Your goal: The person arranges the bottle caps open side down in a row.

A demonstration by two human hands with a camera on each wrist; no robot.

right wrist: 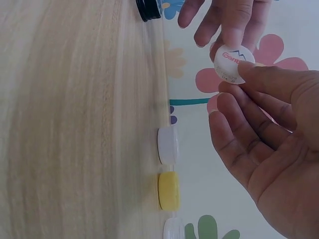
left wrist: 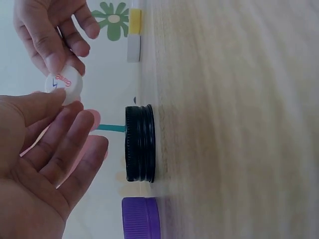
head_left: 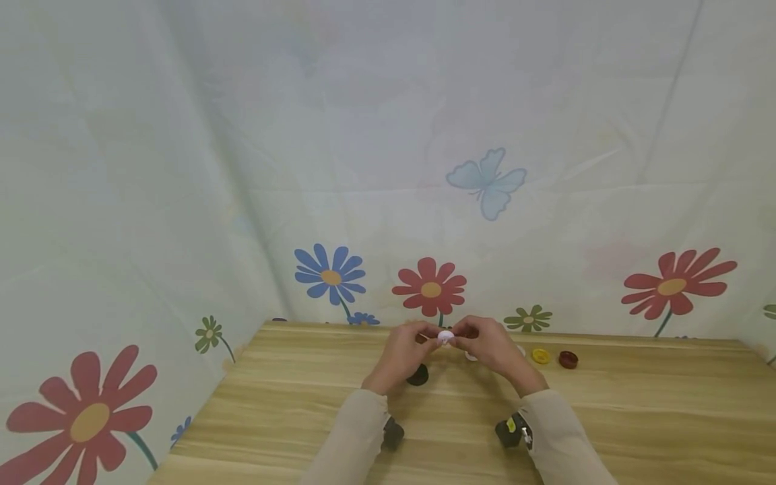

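Observation:
Both hands meet at a white bottle cap [head_left: 445, 335], raised above the tabletop. Red and blue print shows on the cap's flat top [right wrist: 225, 68] in the right wrist view. My left hand [head_left: 401, 351] pinches one side between thumb and forefinger. Opposite it, my right hand [head_left: 492, 345] pinches the other side the same way. In the left wrist view, the left hand's [left wrist: 45, 164] other fingers are loosely bent beneath the cap. A black screw lid [left wrist: 139, 144] stands on the table near the left hand, with a purple cap [left wrist: 141, 217] beside it.
Along the wooden table's [head_left: 642, 404] back edge sit a white cap [right wrist: 168, 144], a yellow cap [head_left: 541, 356] and a dark red cap [head_left: 568, 359], right of the hands. Behind rises a flower-printed curtain [head_left: 376, 135]. Black wrist cameras [head_left: 512, 430] hang under the forearms.

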